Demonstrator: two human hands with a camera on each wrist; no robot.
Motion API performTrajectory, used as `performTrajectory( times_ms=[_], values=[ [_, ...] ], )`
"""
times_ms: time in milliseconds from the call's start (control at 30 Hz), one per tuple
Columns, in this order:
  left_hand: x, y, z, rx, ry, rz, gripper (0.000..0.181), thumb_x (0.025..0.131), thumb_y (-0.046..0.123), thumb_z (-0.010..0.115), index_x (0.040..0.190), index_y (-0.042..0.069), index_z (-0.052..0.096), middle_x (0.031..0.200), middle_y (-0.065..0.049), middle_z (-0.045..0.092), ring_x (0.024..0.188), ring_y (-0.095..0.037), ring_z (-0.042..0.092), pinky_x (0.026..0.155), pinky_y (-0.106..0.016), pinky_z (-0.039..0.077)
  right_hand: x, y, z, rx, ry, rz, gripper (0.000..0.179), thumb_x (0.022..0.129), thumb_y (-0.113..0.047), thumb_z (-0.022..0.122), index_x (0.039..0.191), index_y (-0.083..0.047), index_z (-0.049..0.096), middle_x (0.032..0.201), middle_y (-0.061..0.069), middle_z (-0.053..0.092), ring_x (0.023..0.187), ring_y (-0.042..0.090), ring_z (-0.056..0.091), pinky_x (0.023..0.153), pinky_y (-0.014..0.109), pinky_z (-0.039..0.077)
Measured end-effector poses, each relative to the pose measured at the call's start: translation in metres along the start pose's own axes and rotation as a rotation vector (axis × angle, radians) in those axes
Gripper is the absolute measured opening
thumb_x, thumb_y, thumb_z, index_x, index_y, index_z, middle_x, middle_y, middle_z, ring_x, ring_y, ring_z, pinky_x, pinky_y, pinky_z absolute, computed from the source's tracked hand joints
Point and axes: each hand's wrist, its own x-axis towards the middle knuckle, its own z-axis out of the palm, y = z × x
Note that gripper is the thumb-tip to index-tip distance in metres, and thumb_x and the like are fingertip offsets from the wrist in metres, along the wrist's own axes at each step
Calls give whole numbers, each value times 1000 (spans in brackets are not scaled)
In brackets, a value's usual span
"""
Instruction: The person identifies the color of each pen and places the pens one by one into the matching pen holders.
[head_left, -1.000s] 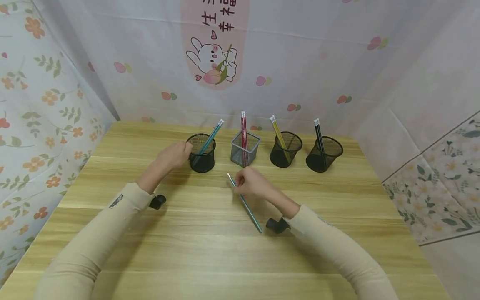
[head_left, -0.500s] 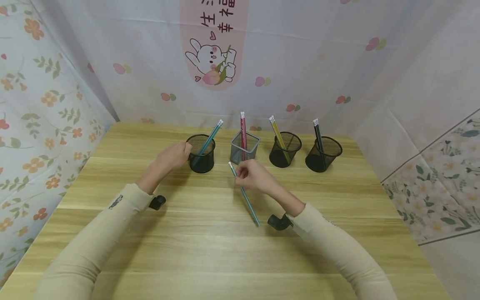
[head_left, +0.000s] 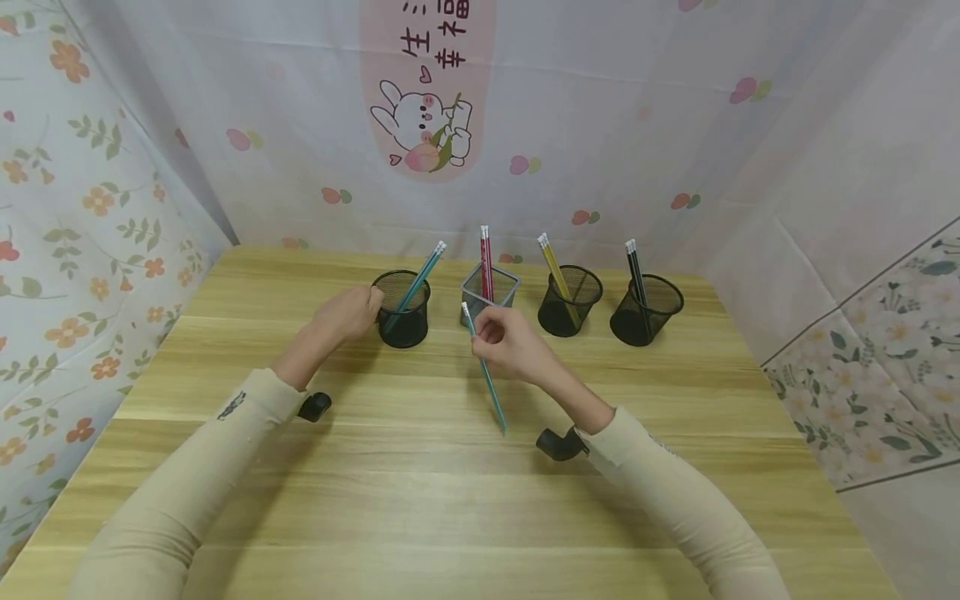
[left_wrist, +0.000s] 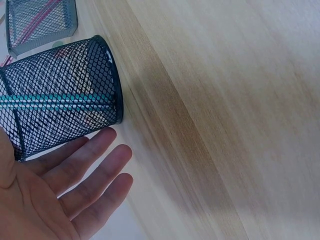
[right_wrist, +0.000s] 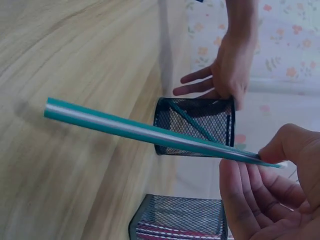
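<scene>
My right hand (head_left: 506,337) pinches a teal pencil (head_left: 492,392) between thumb and fingertips near its white-tipped end. In the right wrist view the pencil (right_wrist: 130,131) slants over the table, its flat teal end toward the camera. My left hand (head_left: 348,312) holds the rim of the leftmost round black mesh pencil cup (head_left: 405,327), which stands upright with teal pencils (head_left: 423,277) leaning in it. In the left wrist view, the fingers (left_wrist: 102,200) spread loosely beside the mesh wall.
Right of that cup stand a square grey mesh cup (head_left: 474,310) with red pencils (head_left: 486,258), a black cup (head_left: 558,321) with yellow pencils (head_left: 555,265) and another black cup (head_left: 632,327) with black pencils (head_left: 636,267). A printed curtain (head_left: 600,108) hangs behind the wooden table (head_left: 420,508).
My right hand has lifted the teal pencil off the table and moved it away from me, toward the grey cup. The left hand has stayed at its cup.
</scene>
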Motion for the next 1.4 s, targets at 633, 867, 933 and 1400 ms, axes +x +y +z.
performTrajectory(
  times_ms=[633,867,933,1400],
  values=[
    [0,-1,1,-69,-1,-60,44,111,22,17,82,5,45,71,-9,44,60,-20,31,61,-37,30,8,-10,-11,44,203,-61,5,91,0,66,95,0,68,81,7,64,70,21,62,65,36,51],
    [0,0,1,-67,2,-59,44,109,23,16,82,6,45,72,-9,44,61,-21,32,62,-37,31,13,-15,-14,42,243,-73,5,91,2,65,96,2,67,83,9,64,74,21,62,70,36,52],
    [0,0,1,-58,0,-54,44,109,23,15,84,5,45,74,-10,45,62,-22,33,63,-38,31,14,-16,-15,39,252,-75,5,92,2,64,96,2,67,84,8,63,74,21,62,70,33,52],
    [1,0,1,-35,-9,-44,41,109,20,16,87,4,46,76,-10,45,65,-23,36,65,-39,33,21,-24,-14,103,363,-114,9,94,4,67,102,7,68,91,16,65,77,27,64,74,38,53]
  ],
)
